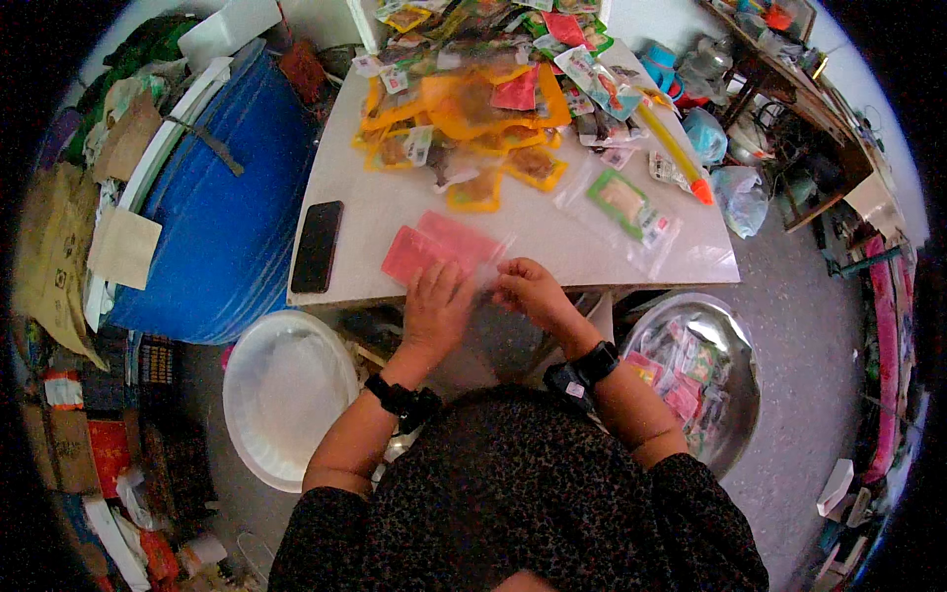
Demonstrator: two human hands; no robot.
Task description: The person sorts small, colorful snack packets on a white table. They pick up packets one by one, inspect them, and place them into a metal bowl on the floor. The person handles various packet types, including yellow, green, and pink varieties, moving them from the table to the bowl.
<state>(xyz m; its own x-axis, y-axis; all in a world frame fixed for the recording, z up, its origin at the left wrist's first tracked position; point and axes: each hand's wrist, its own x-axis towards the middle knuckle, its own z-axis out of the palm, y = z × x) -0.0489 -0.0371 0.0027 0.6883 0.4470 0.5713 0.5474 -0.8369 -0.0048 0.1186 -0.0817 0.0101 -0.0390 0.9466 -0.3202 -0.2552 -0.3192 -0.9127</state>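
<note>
Two pink packets (422, 248) lie overlapping at the table's front edge, partly within clear plastic. The fingers of my left hand (436, 300) rest on their near side; whether the thumb grips them is hidden. My right hand (534, 292) is closed in a pinch at the blurred clear plastic bag (494, 259) beside the packets' right end. To the right lies a green-edged food packet (621, 198) in a clear zip bag (651, 255). Orange-edged food packets (473, 189) are piled beyond my hands.
A black phone (317, 248) lies on the table's left. A yellow tube with an orange tip (673, 152) is at right. Below stand a white basin (255, 399) at left and a metal basin with bagged packets (743, 399) at right. A blue barrel (222, 222) stands left of the table.
</note>
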